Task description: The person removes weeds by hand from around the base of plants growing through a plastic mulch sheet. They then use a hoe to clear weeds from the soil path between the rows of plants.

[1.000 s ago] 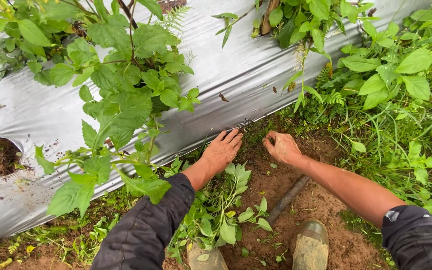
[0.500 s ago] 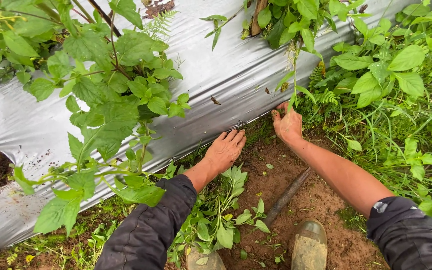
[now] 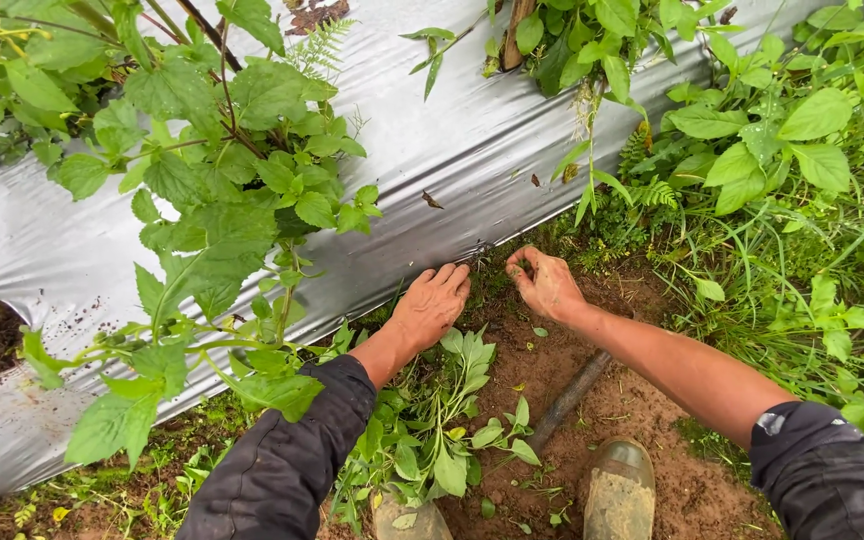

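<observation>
Landmark: silver-grey plastic mulch sheet (image 3: 472,150), laid as a sloping band across the bed, lower edge meeting red-brown soil (image 3: 642,400).

1. Broad-leaved green plant (image 3: 222,200). Grows through the sheet at its left part; stems hang down over the sheet's lower edge.

2. Heap of pulled green weeds (image 3: 442,420). Lies on the soil just below the sheet's edge, under the left forearm.

3. Left hand (image 3: 430,303). Palm down, fingers together and slightly curled, tips touching the ground at the sheet's edge. It grips nothing that can be seen. Forearm bare, dark sleeve pushed up, arm running down-left from the edge.

4. Small green weeds at the sheet's edge (image 3: 497,262). Low growth between the two hands, rooted where sheet meets soil.

5. Right hand (image 3: 544,283). Just right of the left hand, knuckles up, fingers bent inward toward the small weeds; whether they pinch a stem cannot be told. Arm extends down-right.

6. Dark round pipe (image 3: 572,395). Lies on the soil below the edge, under the right forearm.

7. Muddy olive rubber boot (image 3: 620,490). Well below the edge.

Handling note: a grip low at the stem base, close to the soil, likely draws roots whole; fingers are best kept off the sheet's edge, which may tear.
</observation>
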